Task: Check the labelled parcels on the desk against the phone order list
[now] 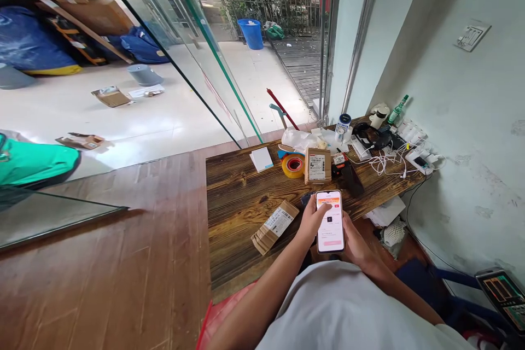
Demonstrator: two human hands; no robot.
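Note:
A smartphone [329,232] with a lit screen is held upright in front of my body, over the near edge of the wooden table [233,202]. My left hand [312,221] grips its left side, the thumb lying across the upper part of the screen. Along the right edge, my right hand [353,240] is closed round the phone; its fingers are mostly hidden behind it. Left of the phone lies a flat brown parcel [275,226] with a white label. A labelled cardboard box [318,166] sits beyond the phone, beside a roll of tape [293,164].
White cards [261,159] lie near the table's far left edge. A blue-lidded canister [343,124] and tangled white cables [383,161] occupy the far right. A glass door [217,54] stands beyond the table. On the floor are a green bag [36,159] and an open carton [110,97].

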